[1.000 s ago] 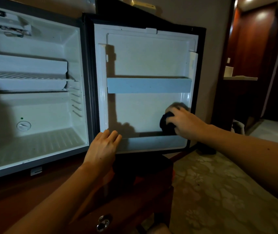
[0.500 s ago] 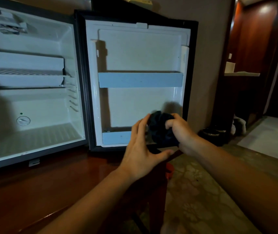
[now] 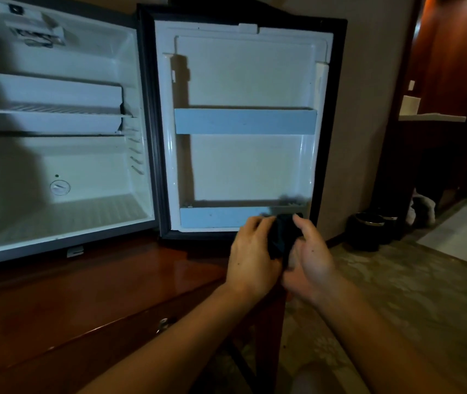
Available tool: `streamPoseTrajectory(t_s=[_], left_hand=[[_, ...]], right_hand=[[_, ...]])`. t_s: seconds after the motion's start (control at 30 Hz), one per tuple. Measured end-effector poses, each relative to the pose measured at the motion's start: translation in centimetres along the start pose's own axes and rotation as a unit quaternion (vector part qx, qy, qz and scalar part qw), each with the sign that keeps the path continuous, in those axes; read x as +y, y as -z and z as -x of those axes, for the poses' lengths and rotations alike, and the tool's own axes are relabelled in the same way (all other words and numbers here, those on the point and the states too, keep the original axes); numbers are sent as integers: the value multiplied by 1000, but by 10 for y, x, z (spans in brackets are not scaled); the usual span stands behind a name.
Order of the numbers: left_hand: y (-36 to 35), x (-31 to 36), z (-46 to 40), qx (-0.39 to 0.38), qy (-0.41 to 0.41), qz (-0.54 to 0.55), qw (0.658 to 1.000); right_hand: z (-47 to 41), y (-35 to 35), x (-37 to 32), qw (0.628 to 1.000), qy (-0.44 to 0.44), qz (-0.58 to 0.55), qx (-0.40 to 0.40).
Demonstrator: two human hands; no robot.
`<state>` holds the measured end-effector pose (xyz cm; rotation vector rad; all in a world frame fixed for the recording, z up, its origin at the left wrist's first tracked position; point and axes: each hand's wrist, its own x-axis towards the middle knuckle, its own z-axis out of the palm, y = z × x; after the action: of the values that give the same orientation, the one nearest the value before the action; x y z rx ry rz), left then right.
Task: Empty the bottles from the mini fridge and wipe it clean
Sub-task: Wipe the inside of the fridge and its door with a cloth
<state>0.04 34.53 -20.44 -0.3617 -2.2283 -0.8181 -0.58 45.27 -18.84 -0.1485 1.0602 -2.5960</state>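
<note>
The mini fridge (image 3: 56,123) is standing open across the upper left, its door (image 3: 243,81) swung wide at centre. Below the door's lower shelf (image 3: 212,218), the left hand (image 3: 250,257) and right hand (image 3: 310,260) are both gripping a dark cloth (image 3: 280,237) between them.

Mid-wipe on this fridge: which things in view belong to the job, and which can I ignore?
Job:
mini fridge, open
fridge door with its two shelves
dark cloth, held between left hand and right hand

Ignore:
two dark cups on the floor
wooden cabinet
white box on the side counter
</note>
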Motion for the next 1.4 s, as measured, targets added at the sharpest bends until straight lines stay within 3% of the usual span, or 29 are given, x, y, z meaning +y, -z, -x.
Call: streamPoseTrajectory(t_s=[0.2,0.27,0.33,0.4,0.47,0.53,0.63,0.77,0.87,0.97,1.03,1.13,1.17,1.27,1.3,1.4], left_hand=[[26,-7,8,-218,4,13,976],[38,-19,5,-183,-12,-67,981],[53,-39,-5,-79,-25,-173,981],[66,-63,-18,-28,-29,-310,950],[78,-85,-26,-35,-10,-404,914],[82,-101,-29,-49,-9,-457,888],[84,-113,-30,-54,-29,-456,888],[83,-122,-27,-26,-47,-421,905],[84,-120,-28,-20,-58,-411,910],[84,-118,-30,-18,-62,-400,914],[83,-120,-31,-12,-68,-400,914],[80,-122,-30,-9,-63,-395,917],[80,-122,-30,-9,-62,-394,917],[80,-123,-30,-10,-63,-395,917],[79,-123,-30,-12,-64,-395,916],[79,-121,-30,-16,-59,-396,916]], right_hand=[[-14,15,1,979,98,122,132],[-14,21,-10,958,140,196,154],[-13,31,-22,917,173,325,155],[-14,46,-34,825,227,495,151],[-17,56,-43,691,299,644,136],[-21,57,-50,592,373,706,104],[-32,53,-58,486,453,744,69],[-49,58,-48,326,480,814,21],[-57,72,-41,259,474,842,-6],[-58,85,-45,166,447,874,-95],[-57,83,-54,152,458,871,-91],[-59,71,-66,219,495,841,-9],[-59,70,-66,215,501,838,-8],[-56,79,-62,127,473,867,-93],[-54,81,-62,115,449,878,-119],[-57,76,-67,124,447,880,-105]])
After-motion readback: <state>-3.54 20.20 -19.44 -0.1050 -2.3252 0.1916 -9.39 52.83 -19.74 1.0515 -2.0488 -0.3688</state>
